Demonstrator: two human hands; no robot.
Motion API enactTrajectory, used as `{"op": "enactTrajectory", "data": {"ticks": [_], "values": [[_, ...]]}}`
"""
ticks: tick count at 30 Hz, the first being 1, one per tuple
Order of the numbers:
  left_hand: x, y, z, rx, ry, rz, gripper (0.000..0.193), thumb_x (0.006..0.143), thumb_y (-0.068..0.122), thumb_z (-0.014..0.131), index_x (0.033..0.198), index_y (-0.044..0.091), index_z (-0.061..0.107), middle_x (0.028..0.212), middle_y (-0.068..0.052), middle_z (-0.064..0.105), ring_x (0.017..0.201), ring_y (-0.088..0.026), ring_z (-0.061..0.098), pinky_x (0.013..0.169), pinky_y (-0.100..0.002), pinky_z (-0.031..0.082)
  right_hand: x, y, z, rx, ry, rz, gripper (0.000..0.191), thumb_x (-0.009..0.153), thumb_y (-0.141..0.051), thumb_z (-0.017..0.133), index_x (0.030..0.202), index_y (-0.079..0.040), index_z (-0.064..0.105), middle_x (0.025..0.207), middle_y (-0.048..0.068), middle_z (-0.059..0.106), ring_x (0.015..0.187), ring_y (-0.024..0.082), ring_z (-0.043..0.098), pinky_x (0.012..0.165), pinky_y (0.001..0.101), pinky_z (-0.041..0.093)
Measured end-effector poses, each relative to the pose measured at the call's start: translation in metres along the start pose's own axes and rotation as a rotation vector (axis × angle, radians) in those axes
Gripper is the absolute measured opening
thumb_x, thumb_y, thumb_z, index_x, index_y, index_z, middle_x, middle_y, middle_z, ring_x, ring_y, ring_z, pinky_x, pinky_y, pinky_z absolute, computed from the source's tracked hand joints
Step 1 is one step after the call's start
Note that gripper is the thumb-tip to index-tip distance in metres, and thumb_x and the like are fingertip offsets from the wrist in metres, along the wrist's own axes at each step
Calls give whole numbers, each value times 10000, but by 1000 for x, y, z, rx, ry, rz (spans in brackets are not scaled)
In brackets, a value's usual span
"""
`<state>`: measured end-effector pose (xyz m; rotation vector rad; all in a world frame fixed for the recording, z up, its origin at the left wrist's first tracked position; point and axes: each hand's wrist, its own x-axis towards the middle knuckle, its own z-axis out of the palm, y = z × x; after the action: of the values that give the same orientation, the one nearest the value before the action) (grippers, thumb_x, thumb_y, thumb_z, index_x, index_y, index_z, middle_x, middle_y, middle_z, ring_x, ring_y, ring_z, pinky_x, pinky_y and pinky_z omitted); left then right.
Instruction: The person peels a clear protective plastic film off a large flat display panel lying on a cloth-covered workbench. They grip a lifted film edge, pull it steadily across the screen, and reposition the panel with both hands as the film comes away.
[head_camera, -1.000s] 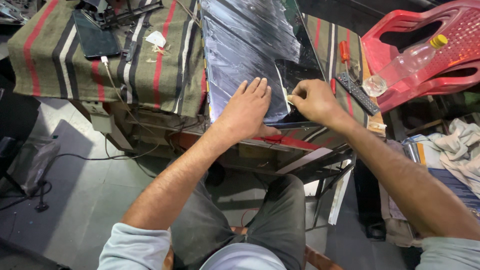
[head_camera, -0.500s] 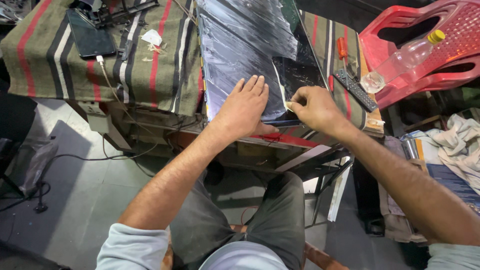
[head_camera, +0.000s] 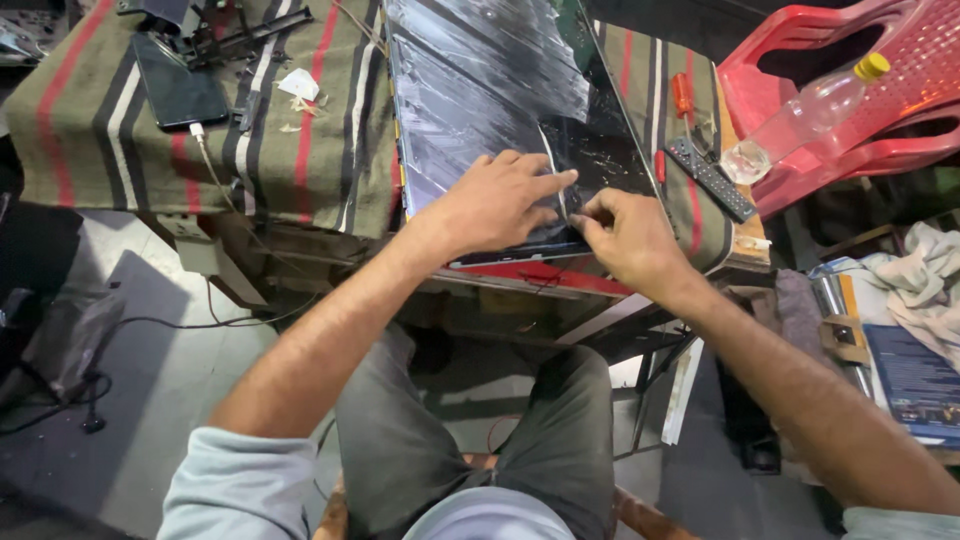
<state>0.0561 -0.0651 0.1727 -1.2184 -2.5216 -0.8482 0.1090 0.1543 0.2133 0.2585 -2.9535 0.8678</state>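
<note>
Clear plastic bottle (head_camera: 800, 125) (contents unclear) on red chair (head_camera: 900, 90); left hand (head_camera: 490, 205) flat on display panel (head_camera: 470, 110), right hand (head_camera: 625, 240) pinching its film (head_camera: 556, 195); striped-cloth worktop (head_camera: 290, 150).

cloth (head_camera: 300, 130): olive, red-white-black stripes | panel (head_camera: 480, 100): dark, perhaps silvery film | chair (head_camera: 850, 90): red

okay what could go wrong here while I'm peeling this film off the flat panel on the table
1. The panel overhangs the table's near edge under your left hand; pressing hard there might tip or flex it.
2. Your right hand pinches the film edge; a sharp pull could tear the film or stress the panel.
3. The remote control and screwdriver lie close beside the panel, so a slip could knock them off.
</note>
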Motion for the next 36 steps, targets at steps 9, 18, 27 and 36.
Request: {"op": "enactTrajectory", "data": {"ticks": [9, 18, 27, 36], "values": [[31, -5, 14, 16, -46, 201, 197, 878, 165, 681, 1054, 184, 767, 1271, -23, 651, 1186, -281, 567, 919, -486, 446, -12, 3, -9, 88, -5, 112, 173, 935, -154, 731, 952, 19, 727, 649, 127, 676, 537, 110, 578, 506, 325, 454], [37, -4, 7, 20, -38, 332, 56, 901, 144, 675, 945, 133, 707, 995, -36, 640, 1011, -293, 596, 820, -449, 475, 3, 39, -17, 74, 30, 65, 244, 901, -230, 766, 934, 10, 743, 721, 59, 716, 629, 66, 592, 572, 286, 486], [39, -4, 8, 102, 51, 480, 181, 784, 73, 673, 963, 100, 664, 960, -65, 605, 975, -302, 586, 798, -426, 486, 25, 56, -14, 307, -97, 237, 235, 903, -241, 764, 908, -6, 750, 675, 22, 651, 512, 80, 513, 457, 287, 390], [37, 4, 1, 101, 35, 467, 183, 762, 80, 678, 931, 82, 609, 977, -75, 578, 992, -299, 567, 793, -417, 467, 29, 52, -18, 303, -106, 239, 265, 910, -266, 765, 894, -1, 746, 645, 10, 636, 477, 71, 510, 431, 267, 390]]}}
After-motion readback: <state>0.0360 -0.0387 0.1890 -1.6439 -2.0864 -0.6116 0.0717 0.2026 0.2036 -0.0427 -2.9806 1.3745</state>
